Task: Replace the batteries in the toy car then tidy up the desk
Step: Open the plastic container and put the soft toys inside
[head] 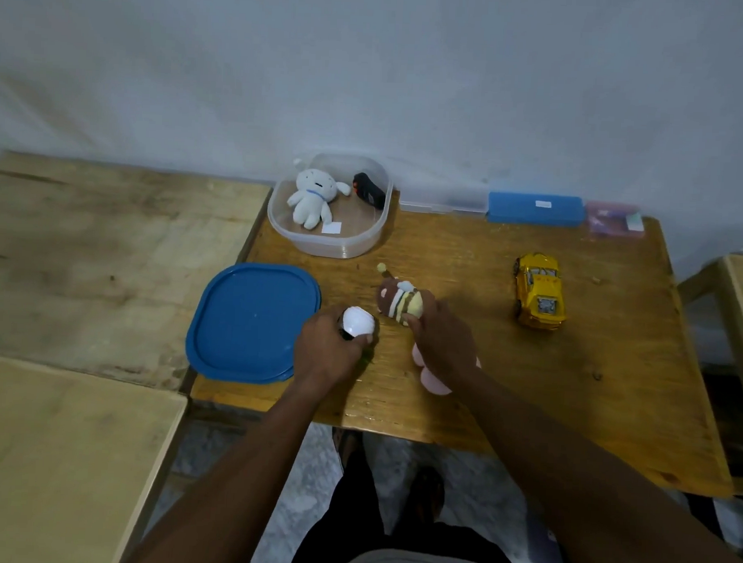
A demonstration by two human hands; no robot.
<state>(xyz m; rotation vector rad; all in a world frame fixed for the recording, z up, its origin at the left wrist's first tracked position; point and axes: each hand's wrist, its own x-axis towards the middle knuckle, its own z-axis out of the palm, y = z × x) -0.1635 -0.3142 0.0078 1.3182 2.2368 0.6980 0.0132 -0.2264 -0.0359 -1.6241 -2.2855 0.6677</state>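
Gripping small white rounded toy [358, 321] w/ L hand [328, 347], just R of flat blue plastic lid [248, 322]. Clutching brown-and-yellow striped plush bee [398, 301] w/ R hand [439, 339], over pale pink plush piece [435, 384]. Over on R of wooden desk [469, 251], well apart: shiny yellow toy car [539, 290].

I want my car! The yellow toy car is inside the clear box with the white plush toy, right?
No. In the head view the yellow toy car stands on the desk, outside the clear box that holds the white plush toy.
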